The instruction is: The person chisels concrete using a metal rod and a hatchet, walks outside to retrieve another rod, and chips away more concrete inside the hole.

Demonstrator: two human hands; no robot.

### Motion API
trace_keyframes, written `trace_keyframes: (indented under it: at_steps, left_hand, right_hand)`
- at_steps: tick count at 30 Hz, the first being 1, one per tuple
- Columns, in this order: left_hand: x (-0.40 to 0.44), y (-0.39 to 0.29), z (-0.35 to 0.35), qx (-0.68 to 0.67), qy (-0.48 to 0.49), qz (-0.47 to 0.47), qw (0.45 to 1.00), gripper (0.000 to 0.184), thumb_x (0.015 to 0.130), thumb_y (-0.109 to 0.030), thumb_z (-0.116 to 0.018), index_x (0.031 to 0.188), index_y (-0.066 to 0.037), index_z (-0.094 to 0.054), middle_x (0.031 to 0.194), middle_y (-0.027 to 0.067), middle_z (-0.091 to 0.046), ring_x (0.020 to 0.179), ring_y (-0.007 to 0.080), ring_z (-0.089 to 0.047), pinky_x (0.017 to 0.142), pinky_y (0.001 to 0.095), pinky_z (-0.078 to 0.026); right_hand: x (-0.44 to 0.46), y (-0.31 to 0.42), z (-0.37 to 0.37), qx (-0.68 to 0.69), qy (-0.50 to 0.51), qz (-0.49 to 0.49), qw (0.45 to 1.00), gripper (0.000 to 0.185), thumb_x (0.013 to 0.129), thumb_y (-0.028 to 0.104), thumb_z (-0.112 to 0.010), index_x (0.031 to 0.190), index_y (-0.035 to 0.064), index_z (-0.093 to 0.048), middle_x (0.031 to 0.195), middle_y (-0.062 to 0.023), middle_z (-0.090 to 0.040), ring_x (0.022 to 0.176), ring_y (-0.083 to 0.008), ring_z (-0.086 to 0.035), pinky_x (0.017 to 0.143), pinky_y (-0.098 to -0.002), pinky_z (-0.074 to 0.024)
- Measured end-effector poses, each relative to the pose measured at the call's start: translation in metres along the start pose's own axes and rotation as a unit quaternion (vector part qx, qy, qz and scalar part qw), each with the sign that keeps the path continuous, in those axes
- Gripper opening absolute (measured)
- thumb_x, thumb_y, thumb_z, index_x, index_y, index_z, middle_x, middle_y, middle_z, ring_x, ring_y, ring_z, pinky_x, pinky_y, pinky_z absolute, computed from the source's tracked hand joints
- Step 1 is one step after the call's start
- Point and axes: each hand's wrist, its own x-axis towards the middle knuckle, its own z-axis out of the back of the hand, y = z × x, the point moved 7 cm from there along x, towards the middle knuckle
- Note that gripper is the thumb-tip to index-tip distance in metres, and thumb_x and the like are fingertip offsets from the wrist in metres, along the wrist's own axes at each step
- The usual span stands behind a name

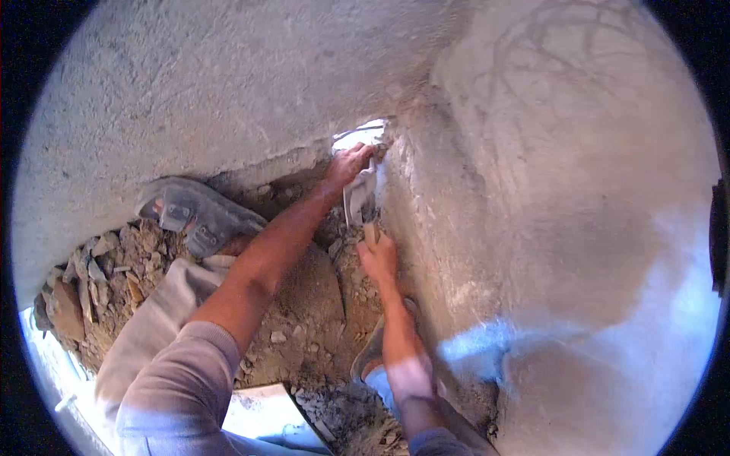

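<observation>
We have our right hand (379, 260) wrapped around the wooden handle (371, 234) of a tool, its fingers closed, low in the corner between the far wall (228, 83) and the right wall (563, 190). Just beyond the handle is a pale flat piece (354, 201); we cannot tell whether the two are joined. Our left hand (351, 164) reaches farther, fingers curled at the near edge of a bright hole (360, 135) in the corner; we cannot tell whether they pinch anything. A sandal (199, 214) rests to the left, beside broken rubble (99, 285), and a board (266, 414) lies near us.
</observation>
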Motion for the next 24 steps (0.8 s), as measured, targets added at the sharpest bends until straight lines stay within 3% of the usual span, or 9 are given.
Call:
trace_keyframes:
  at_steps: [3, 6, 11, 12, 13, 15, 17, 19, 24]
  left_hand:
    - [-0.018, -0.005, -0.005, -0.004, 0.008, 0.027, 1.0, 0.023, 0.082, -0.008, -0.052, 0.105, -0.011, -0.057, 0.092, 0.0148, -0.059, 0.087, 0.0345, -0.06, 0.074, 0.0439, -0.048]
    - [-0.023, -0.001, -0.002, -0.012, 0.031, 0.059, 0.998, 0.03, 0.086, -0.008, -0.05, 0.115, -0.008, -0.056, 0.094, 0.0152, -0.059, 0.091, 0.033, -0.059, 0.079, 0.0411, -0.047]
    - [-0.049, 0.002, 0.003, -0.156, -0.005, 0.167, 0.973, 0.029, 0.093, -0.015, -0.044, 0.118, -0.001, -0.05, 0.101, 0.0143, -0.059, 0.099, 0.0251, -0.057, 0.084, 0.0386, -0.047]
    - [-0.053, 0.007, -0.011, -0.45, -0.014, 0.352, 0.82, 0.03, 0.095, -0.019, -0.042, 0.117, 0.0, -0.048, 0.101, 0.0159, -0.059, 0.101, 0.0262, -0.056, 0.085, 0.039, -0.047]
    - [-0.057, -0.006, -0.029, -0.68, -0.027, 0.485, 0.55, 0.031, 0.096, -0.022, -0.04, 0.117, 0.0, -0.047, 0.101, 0.0176, -0.058, 0.103, 0.0272, -0.056, 0.086, 0.0394, -0.047]
    - [-0.041, -0.006, -0.042, -0.726, -0.043, 0.466, 0.503, 0.029, 0.098, -0.025, -0.035, 0.11, 0.0, -0.045, 0.091, 0.0155, -0.058, 0.086, 0.0249, -0.06, 0.077, 0.0356, -0.052]
    - [-0.026, -0.001, -0.073, -0.837, 0.043, 0.418, 0.351, 0.025, 0.099, -0.026, -0.033, 0.095, -0.004, -0.045, 0.078, 0.0062, -0.051, 0.062, 0.0147, -0.052, 0.052, 0.0252, -0.048]
    - [-0.019, -0.004, -0.066, -0.822, 0.005, 0.445, 0.355, 0.024, 0.099, -0.025, -0.031, 0.086, -0.008, -0.042, 0.066, -0.0018, -0.041, 0.05, 0.0077, -0.038, 0.04, 0.02, -0.035]
    - [-0.024, -0.01, -0.062, -0.787, 0.093, 0.521, 0.317, 0.029, 0.094, -0.019, -0.029, 0.066, -0.017, -0.038, 0.05, -0.0107, -0.029, 0.04, 0.0039, -0.029, 0.038, 0.0208, -0.031]
  right_hand:
    - [-0.037, 0.054, 0.022, 0.161, -0.042, 0.155, 0.974, 0.028, 0.063, 0.019, -0.069, 0.085, 0.0045, -0.058, 0.076, -0.0165, -0.064, 0.07, -0.0317, -0.063, 0.062, -0.038, -0.0482]
    - [-0.004, -0.036, -0.03, 0.136, 0.079, -0.065, 0.985, 0.023, 0.066, 0.013, -0.069, 0.085, 0.0058, -0.057, 0.069, -0.0126, -0.059, 0.061, -0.0279, -0.058, 0.057, -0.0407, -0.0454]
    - [-0.022, 0.0, 0.014, -0.048, -0.029, 0.039, 0.998, 0.02, 0.07, 0.014, -0.068, 0.082, 0.004, -0.055, 0.069, -0.0107, -0.058, 0.064, -0.0241, -0.058, 0.058, -0.0386, -0.0456]
    - [-0.042, 0.014, 0.027, 0.049, -0.009, -0.073, 0.996, 0.019, 0.071, 0.014, -0.067, 0.081, 0.0034, -0.055, 0.068, -0.0099, -0.058, 0.064, -0.0221, -0.058, 0.058, -0.0373, -0.0455]
    - [-0.059, 0.016, 0.028, 0.145, 0.014, -0.178, 0.973, 0.018, 0.072, 0.015, -0.067, 0.079, 0.0027, -0.055, 0.068, -0.0092, -0.059, 0.064, -0.0201, -0.058, 0.057, -0.036, -0.0455]
    - [-0.082, -0.002, 0.015, 0.212, -0.01, -0.114, 0.971, 0.019, 0.072, 0.016, -0.067, 0.078, 0.0023, -0.056, 0.067, -0.0084, -0.059, 0.062, -0.0186, -0.057, 0.057, -0.0357, -0.0454]
    - [-0.095, 0.005, 0.016, 0.283, -0.036, -0.04, 0.958, 0.019, 0.072, 0.017, -0.067, 0.077, 0.0019, -0.056, 0.067, -0.0076, -0.06, 0.061, -0.017, -0.057, 0.056, -0.0353, -0.0453]
    - [-0.106, 0.026, 0.029, 0.21, -0.051, -0.047, 0.975, 0.018, 0.072, 0.011, -0.064, 0.068, 0.0076, -0.047, 0.06, 0.0039, -0.04, 0.053, -0.0129, -0.041, 0.05, -0.0308, -0.0357]
    - [-0.119, 0.006, 0.034, 0.097, -0.007, -0.035, 0.995, 0.018, 0.07, 0.014, -0.067, 0.074, -0.0014, -0.058, 0.063, -0.0141, -0.062, 0.058, -0.0232, -0.061, 0.055, -0.0376, -0.0455]
